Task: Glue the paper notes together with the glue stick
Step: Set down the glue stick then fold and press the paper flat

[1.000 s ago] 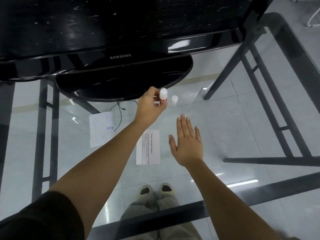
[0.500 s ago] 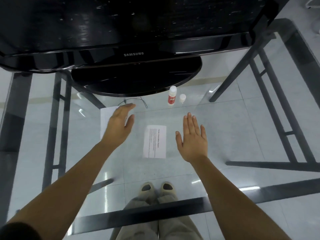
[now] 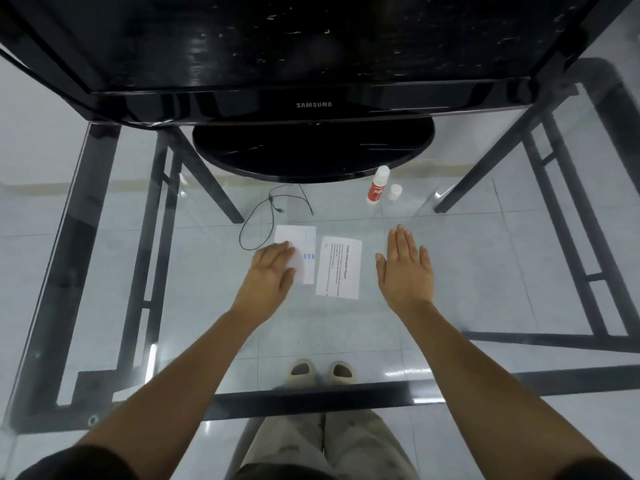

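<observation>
Left hand (image 3: 272,271) presses flat, fingers together, on the left note (image 3: 303,252) to slide it toward the printed note (image 3: 339,268) beside its fingertips (right hand (image 3: 405,268) open, empty).

You look down through a clear glass table (image 3: 485,271) set on a black metal frame (image 3: 311,398), whose crossbar runs across the lower part of the frame and whose slanted legs show at left and right. A black Samsung monitor (image 3: 311,64) fills the top of the frame, its round glossy base (image 3: 311,150) resting on the glass at upper centre. Through the glass you see a floor of pale grey-blue tiles (image 3: 467,237) with thin grout lines. A thin black cable (image 3: 273,206) loops just below the base, left of centre. Bright streaks of overhead light glint at lower left and lower right on the glass.
</observation>
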Demonstrator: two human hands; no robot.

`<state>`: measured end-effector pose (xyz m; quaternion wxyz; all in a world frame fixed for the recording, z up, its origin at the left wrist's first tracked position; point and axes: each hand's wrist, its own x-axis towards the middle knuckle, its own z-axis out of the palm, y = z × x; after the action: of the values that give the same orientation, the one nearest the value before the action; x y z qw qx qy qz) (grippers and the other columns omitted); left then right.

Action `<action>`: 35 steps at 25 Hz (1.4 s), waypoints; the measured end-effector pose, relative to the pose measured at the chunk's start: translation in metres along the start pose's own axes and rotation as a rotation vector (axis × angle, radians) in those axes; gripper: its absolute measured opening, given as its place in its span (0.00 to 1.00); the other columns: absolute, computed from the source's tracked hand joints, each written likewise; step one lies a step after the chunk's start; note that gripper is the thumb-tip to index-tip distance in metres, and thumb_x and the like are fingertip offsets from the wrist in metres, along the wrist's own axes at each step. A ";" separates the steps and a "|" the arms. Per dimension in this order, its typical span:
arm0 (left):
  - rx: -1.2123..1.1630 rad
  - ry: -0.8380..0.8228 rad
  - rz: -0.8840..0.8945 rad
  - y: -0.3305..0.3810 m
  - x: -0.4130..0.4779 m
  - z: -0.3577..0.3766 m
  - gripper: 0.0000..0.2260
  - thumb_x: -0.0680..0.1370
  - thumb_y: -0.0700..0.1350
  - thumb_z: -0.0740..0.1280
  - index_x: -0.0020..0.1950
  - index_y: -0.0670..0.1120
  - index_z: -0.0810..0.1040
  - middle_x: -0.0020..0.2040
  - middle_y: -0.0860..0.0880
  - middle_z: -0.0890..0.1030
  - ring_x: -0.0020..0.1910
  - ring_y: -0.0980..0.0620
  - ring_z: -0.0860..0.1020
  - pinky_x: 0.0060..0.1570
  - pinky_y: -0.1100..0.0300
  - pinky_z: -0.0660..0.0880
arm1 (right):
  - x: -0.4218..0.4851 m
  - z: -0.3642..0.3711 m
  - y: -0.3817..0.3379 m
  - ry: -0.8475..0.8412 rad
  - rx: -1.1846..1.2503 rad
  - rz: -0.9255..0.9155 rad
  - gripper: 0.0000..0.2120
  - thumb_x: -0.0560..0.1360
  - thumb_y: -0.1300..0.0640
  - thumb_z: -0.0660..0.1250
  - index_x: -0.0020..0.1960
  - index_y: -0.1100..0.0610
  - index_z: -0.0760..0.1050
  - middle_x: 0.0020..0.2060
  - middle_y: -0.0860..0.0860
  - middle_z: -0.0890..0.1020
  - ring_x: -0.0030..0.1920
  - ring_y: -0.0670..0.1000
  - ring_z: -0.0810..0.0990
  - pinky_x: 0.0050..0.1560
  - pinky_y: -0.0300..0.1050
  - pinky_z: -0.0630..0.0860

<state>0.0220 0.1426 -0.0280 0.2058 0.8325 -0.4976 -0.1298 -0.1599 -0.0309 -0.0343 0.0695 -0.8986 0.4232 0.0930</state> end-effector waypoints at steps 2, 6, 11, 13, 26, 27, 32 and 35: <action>-0.012 0.009 0.010 0.011 -0.008 0.007 0.17 0.75 0.35 0.67 0.62 0.34 0.73 0.62 0.36 0.75 0.60 0.35 0.72 0.63 0.47 0.69 | -0.013 -0.005 -0.013 0.092 0.177 0.050 0.24 0.81 0.50 0.47 0.73 0.60 0.56 0.74 0.57 0.60 0.73 0.57 0.58 0.71 0.53 0.56; 0.001 0.018 -0.028 0.019 -0.016 0.010 0.17 0.76 0.37 0.65 0.64 0.35 0.72 0.64 0.37 0.74 0.63 0.37 0.70 0.64 0.50 0.68 | -0.039 -0.011 -0.053 0.190 0.490 0.207 0.24 0.77 0.46 0.59 0.64 0.62 0.67 0.60 0.59 0.71 0.59 0.58 0.71 0.54 0.50 0.72; -0.001 0.018 -0.056 0.023 -0.015 0.009 0.17 0.77 0.38 0.65 0.65 0.35 0.71 0.65 0.37 0.74 0.64 0.38 0.70 0.64 0.50 0.68 | -0.052 -0.010 -0.079 0.078 0.714 0.345 0.34 0.69 0.49 0.73 0.66 0.59 0.61 0.63 0.56 0.64 0.60 0.56 0.66 0.50 0.39 0.66; -0.009 0.014 -0.058 0.022 -0.015 0.009 0.17 0.77 0.39 0.65 0.65 0.36 0.71 0.65 0.38 0.74 0.64 0.39 0.70 0.63 0.50 0.69 | -0.051 -0.010 -0.080 0.070 0.736 0.346 0.33 0.68 0.55 0.74 0.66 0.58 0.60 0.64 0.57 0.64 0.60 0.56 0.68 0.49 0.36 0.67; 0.070 -0.041 -0.014 0.023 -0.005 0.015 0.18 0.79 0.43 0.61 0.68 0.38 0.68 0.68 0.39 0.70 0.66 0.41 0.67 0.65 0.50 0.68 | -0.049 -0.023 -0.045 0.127 1.224 0.536 0.24 0.71 0.60 0.71 0.63 0.53 0.65 0.49 0.53 0.79 0.38 0.43 0.78 0.31 0.29 0.73; 0.064 -0.046 -0.018 0.026 -0.002 0.017 0.18 0.80 0.43 0.60 0.68 0.38 0.68 0.69 0.40 0.70 0.67 0.42 0.67 0.65 0.51 0.67 | -0.049 -0.024 -0.042 0.189 1.247 0.511 0.21 0.72 0.60 0.70 0.62 0.54 0.68 0.49 0.51 0.79 0.40 0.43 0.79 0.32 0.27 0.73; 0.069 -0.081 -0.002 0.042 0.007 0.026 0.19 0.81 0.46 0.57 0.70 0.40 0.65 0.71 0.42 0.67 0.68 0.45 0.64 0.66 0.53 0.66 | -0.051 -0.029 -0.039 0.389 1.084 0.338 0.05 0.76 0.60 0.65 0.42 0.57 0.71 0.42 0.51 0.73 0.39 0.51 0.78 0.35 0.36 0.75; -0.029 0.008 -0.036 0.049 0.009 0.020 0.18 0.80 0.45 0.59 0.69 0.40 0.66 0.70 0.41 0.68 0.67 0.44 0.65 0.65 0.54 0.65 | -0.052 -0.028 -0.040 0.424 0.919 0.222 0.04 0.76 0.62 0.64 0.43 0.62 0.74 0.40 0.51 0.69 0.32 0.46 0.71 0.35 0.41 0.70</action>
<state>-0.0199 0.1097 -0.0227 0.2175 0.8387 -0.4800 -0.1373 -0.1588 0.0276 0.0068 0.3593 -0.7241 0.5179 -0.2799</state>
